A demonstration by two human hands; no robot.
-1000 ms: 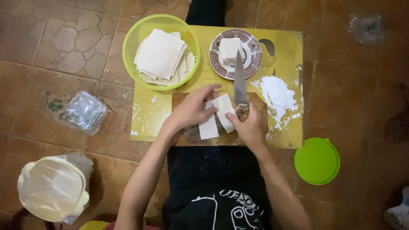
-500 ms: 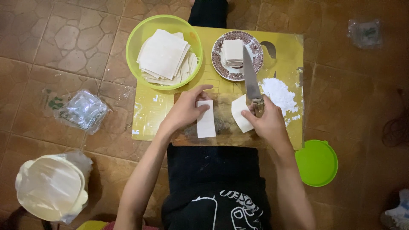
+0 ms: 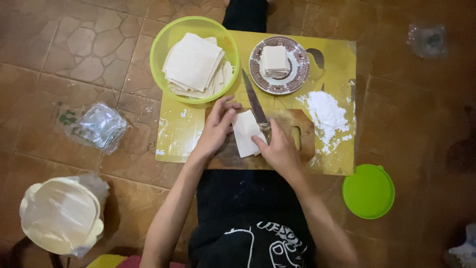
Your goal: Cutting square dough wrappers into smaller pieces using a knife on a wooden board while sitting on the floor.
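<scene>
The white dough sheet (image 3: 246, 132) lay on the wooden board (image 3: 292, 130), my left hand (image 3: 216, 127) pinning its nine-o'clock edge with spread fingers, my right hand (image 3: 280, 151) gripping the knife (image 3: 254, 102); square cuts, I judged, needed flat, steady pressure.

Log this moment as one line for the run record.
left hand: on dough sheet | right hand: holds knife, touches sheet | base: wooden board | nearby: green bowl, plate, flour
</scene>
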